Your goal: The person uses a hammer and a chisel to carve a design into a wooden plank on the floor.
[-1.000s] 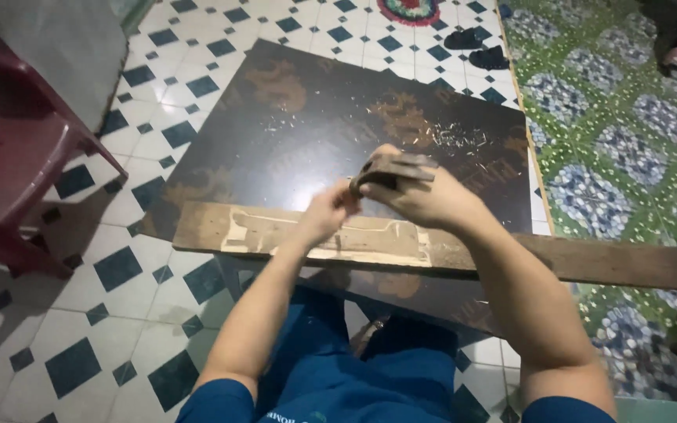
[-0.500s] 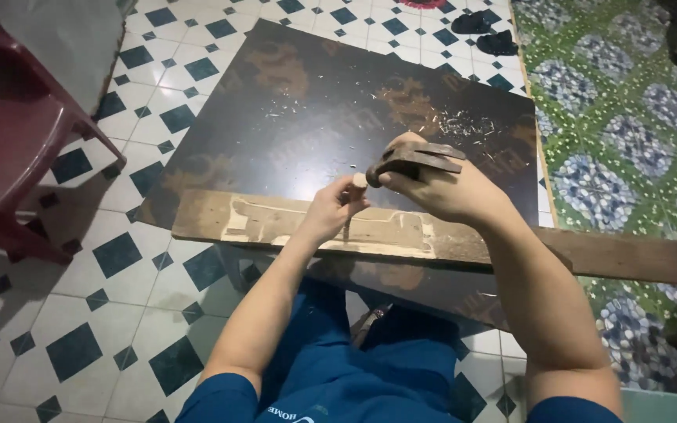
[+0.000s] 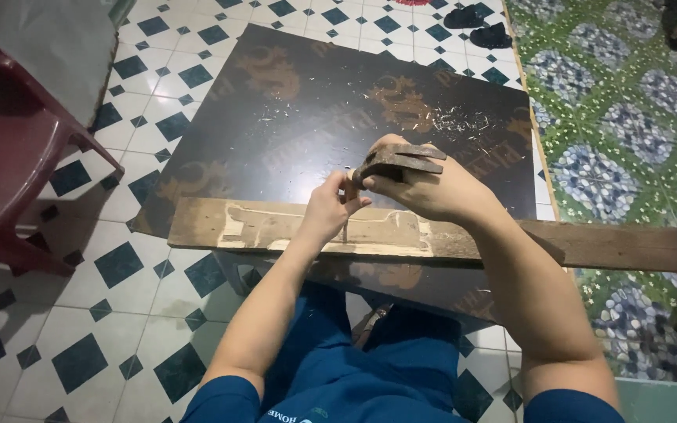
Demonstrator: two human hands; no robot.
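Seen from above, a person sits over a dark plywood board (image 3: 307, 117) lying on the tiled floor (image 3: 80, 313). A rough wooden plank (image 3: 276, 227) lies along the board's near edge. The left hand (image 3: 331, 207) is pinched narrow around what looks like a thin nail (image 3: 345, 231) standing upright on the plank near its middle. The right hand (image 3: 432, 188) is closed around a dark, worn hammer head (image 3: 397, 162), poised just above and beside the left fingers. The hammer sits very near the pinching fingers, so a glancing blow would likely strike them or bend the nail. Wood shavings (image 3: 456, 121) scatter toward the board's far right corner.
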